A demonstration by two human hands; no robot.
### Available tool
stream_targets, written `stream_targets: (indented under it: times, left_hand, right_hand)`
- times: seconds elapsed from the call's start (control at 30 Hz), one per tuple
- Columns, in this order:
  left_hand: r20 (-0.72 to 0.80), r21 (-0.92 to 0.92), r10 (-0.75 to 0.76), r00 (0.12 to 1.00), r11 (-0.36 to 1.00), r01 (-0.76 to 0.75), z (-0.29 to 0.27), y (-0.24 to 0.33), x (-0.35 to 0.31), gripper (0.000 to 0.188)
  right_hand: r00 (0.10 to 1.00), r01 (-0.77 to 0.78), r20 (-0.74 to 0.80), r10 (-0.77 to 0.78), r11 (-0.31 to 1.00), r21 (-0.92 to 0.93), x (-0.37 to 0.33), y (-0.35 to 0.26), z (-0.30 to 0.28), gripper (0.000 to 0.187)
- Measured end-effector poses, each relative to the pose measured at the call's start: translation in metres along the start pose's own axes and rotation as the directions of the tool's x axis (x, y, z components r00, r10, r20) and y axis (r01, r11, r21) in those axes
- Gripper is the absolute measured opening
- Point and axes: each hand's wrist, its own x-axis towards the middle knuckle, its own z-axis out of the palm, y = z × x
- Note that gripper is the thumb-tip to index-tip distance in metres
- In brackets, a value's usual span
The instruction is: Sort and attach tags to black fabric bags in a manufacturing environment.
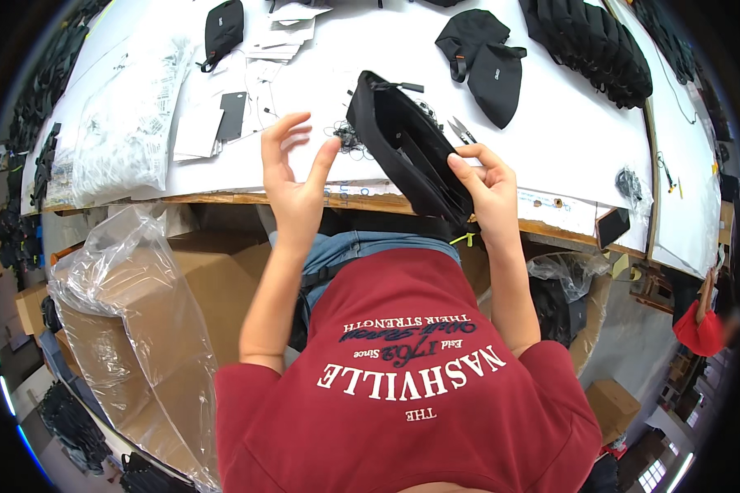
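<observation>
A black zippered pouch (404, 146) hangs tilted over the table's near edge, its mouth gaping so the dark inside shows. My right hand (487, 182) pinches its right rim between thumb and fingers. My left hand (296, 181) is raised to the left of the pouch, apart from it, with fingers curved, thumb spread and nothing in it. Behind the pouch lies a tangle of thin black cords (349, 138) on the white tabletop. Small thread snips (462, 130) rest just right of the pouch.
More black bags (489, 66) lie farther back, with a packed row (588, 49) at right. Clear plastic packets (131, 123) and white cards (196, 131) are at left. A phone (612, 228) sits on the right front edge. Plastic-lined cartons (140, 312) stand below; another person (699, 329) is far right.
</observation>
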Motion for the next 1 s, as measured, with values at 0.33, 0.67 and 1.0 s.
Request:
stream_targets:
  times: [0.33, 0.67, 1.0]
  left_hand:
    - [0.444, -0.721, -0.637, 0.63, 0.163, 0.673, 0.028, -0.003, -0.042, 0.035]
    - [0.378, -0.841, -0.664, 0.646, 0.046, 0.539, 0.023, 0.003, -0.036, 0.03]
    - [0.21, -0.846, -0.665, 0.716, 0.243, 0.474, 0.022, 0.008, -0.029, 0.03]
  right_hand:
    - [0.968, 0.087, 0.249, -0.021, 0.962, -0.259, -0.008, 0.0, 0.025, 0.022]
    - [0.983, 0.136, 0.154, -0.096, 0.952, -0.275, -0.012, 0.011, 0.035, 0.019]
    - [0.979, 0.194, 0.119, -0.167, 0.939, -0.283, -0.026, 0.028, 0.031, 0.022]
